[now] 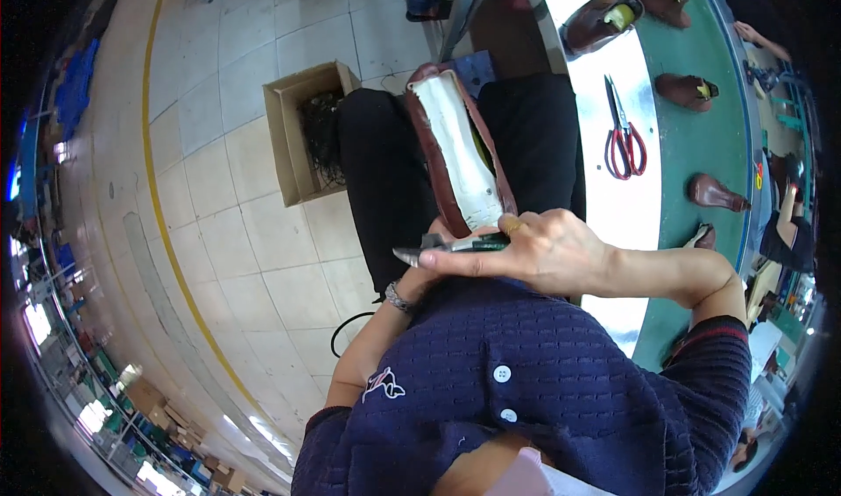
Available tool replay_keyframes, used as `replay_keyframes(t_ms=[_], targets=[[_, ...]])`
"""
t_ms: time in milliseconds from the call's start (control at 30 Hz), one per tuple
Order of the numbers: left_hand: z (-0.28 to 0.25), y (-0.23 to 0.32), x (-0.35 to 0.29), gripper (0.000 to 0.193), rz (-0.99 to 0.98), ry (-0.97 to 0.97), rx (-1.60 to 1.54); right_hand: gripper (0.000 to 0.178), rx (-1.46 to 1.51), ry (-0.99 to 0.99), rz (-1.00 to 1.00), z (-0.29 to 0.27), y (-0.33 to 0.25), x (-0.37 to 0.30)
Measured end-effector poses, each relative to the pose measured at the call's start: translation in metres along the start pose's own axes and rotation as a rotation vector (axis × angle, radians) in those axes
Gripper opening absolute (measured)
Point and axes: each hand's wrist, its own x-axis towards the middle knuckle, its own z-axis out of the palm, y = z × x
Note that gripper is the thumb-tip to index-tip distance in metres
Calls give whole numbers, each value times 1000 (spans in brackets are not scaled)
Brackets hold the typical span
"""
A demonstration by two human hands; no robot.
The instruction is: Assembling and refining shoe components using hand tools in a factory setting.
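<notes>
A brown leather shoe [432, 159] lies sole up across my lap, its pale insole bottom [457, 133] facing me and its leather edges standing up around it. My left hand [420, 279], a metal watch [397, 296] at its wrist, is closed around the near end of the shoe. Most of its fingers are hidden behind my other hand. My right hand [554, 255] grips pliers with dark green handles [487, 243], its thumb stretched along them. The metal jaws [408, 256] point left, just over my left hand. A yellowish band wraps one right finger.
Red-handled scissors [625, 150] lie on the shiny metal bench edge [613, 225] to my right. Beyond runs a green conveyor [679, 146] with several brown shoes [688, 91]. A cardboard box [282, 146] of dark scraps stands left of my knee. Other people are at the far right.
</notes>
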Motion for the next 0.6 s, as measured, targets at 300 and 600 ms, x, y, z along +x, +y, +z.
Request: replay_keyframes(t_ms=[300,600], targets=[[98,102,64,57,778,-56,1409,69,472,227,775,-23,68,-52],[89,145,190,35,534,161,1785,61,1053,297,847,-32,110,-66]])
